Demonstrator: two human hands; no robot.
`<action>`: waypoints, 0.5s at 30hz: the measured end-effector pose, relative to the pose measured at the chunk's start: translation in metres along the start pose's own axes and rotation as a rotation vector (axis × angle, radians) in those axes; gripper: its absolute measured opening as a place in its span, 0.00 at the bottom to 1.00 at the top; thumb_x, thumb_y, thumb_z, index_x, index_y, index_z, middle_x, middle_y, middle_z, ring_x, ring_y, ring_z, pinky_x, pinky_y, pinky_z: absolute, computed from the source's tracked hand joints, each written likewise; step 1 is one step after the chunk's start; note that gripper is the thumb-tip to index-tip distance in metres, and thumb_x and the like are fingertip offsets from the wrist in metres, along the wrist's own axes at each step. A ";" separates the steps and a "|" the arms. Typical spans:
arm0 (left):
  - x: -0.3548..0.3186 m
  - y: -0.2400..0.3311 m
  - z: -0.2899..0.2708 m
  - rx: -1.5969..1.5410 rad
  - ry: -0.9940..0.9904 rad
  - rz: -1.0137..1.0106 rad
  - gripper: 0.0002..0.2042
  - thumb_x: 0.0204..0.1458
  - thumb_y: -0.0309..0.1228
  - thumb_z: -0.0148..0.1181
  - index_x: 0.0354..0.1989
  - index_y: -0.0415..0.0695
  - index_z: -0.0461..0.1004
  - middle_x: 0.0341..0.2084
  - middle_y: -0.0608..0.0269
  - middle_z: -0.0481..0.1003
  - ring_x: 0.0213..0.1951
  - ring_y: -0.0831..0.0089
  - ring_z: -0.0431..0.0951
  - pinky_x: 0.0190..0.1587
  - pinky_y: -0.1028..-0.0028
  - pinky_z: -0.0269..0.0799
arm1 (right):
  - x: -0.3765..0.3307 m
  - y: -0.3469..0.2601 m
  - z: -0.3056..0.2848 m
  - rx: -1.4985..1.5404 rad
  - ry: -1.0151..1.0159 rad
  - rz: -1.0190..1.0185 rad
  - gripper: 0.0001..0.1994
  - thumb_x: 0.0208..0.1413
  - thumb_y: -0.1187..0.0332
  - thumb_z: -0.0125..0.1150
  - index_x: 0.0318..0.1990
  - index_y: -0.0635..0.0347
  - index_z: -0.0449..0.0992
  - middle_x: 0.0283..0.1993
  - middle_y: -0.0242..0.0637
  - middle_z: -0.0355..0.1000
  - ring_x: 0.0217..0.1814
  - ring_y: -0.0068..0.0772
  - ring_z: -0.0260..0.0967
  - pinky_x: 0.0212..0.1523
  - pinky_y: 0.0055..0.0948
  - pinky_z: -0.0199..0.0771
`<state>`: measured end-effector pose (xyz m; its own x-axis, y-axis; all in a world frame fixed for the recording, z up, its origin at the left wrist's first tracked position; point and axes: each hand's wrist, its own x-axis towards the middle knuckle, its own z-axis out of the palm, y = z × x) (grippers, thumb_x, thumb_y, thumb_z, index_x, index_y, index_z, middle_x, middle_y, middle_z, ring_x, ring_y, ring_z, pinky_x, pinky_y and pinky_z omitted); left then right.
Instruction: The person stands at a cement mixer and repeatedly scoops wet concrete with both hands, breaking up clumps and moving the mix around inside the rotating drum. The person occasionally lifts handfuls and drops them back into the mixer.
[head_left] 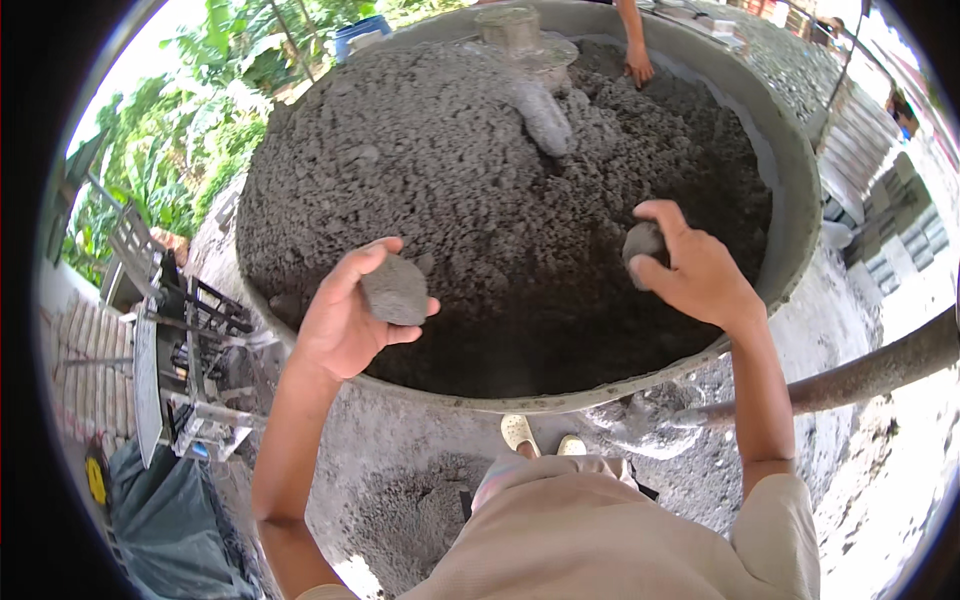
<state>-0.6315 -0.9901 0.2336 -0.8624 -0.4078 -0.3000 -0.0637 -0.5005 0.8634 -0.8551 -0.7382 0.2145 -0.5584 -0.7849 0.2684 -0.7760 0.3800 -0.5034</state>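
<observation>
A wide round mixer pan (800,215) stands before me, heaped with damp grey cement mix (420,150). Over its near left side, my left hand (345,315) has its fingers curled round a grey lump of mix (396,291), palm turned up. To the right, my right hand (700,265) grips a smaller dark lump (642,245) between thumb and fingers, above the mix. Both lumps are held clear of the heap, well apart from each other.
At the far rim another person's hand (638,66) reaches into the pan. A central hub (510,30) with a mix-coated arm (543,118) rises from the heap. A thick pole (860,365) slants in at the right. A metal frame machine (190,340) stands left; stacked grey blocks (900,235) stand right.
</observation>
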 end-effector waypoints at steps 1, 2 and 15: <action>-0.006 -0.005 0.005 0.012 0.009 -0.017 0.16 0.50 0.40 0.55 0.46 0.50 0.64 0.34 0.61 0.73 0.34 0.56 0.78 0.26 0.65 0.75 | 0.000 -0.011 -0.003 0.040 0.136 -0.009 0.21 0.47 0.65 0.56 0.49 0.57 0.59 0.27 0.46 0.72 0.31 0.53 0.70 0.33 0.41 0.68; -0.012 -0.009 0.007 0.013 -0.039 -0.045 0.16 0.50 0.38 0.56 0.46 0.51 0.63 0.35 0.60 0.72 0.35 0.55 0.77 0.27 0.63 0.75 | -0.002 -0.023 -0.002 0.149 0.205 -0.042 0.20 0.48 0.65 0.56 0.49 0.56 0.60 0.26 0.46 0.72 0.31 0.51 0.70 0.32 0.41 0.68; -0.001 -0.024 0.029 0.768 -0.524 -0.041 0.26 0.48 0.30 0.58 0.54 0.46 0.55 0.38 0.57 0.68 0.39 0.71 0.72 0.37 0.71 0.71 | -0.062 -0.039 -0.022 -0.025 0.194 -0.018 0.17 0.50 0.67 0.56 0.48 0.56 0.64 0.25 0.43 0.72 0.25 0.44 0.70 0.28 0.34 0.67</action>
<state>-0.6436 -0.9556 0.2248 -0.9570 0.0898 -0.2760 -0.2524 0.2116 0.9442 -0.7965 -0.6942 0.2355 -0.5887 -0.6833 0.4319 -0.7920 0.3809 -0.4771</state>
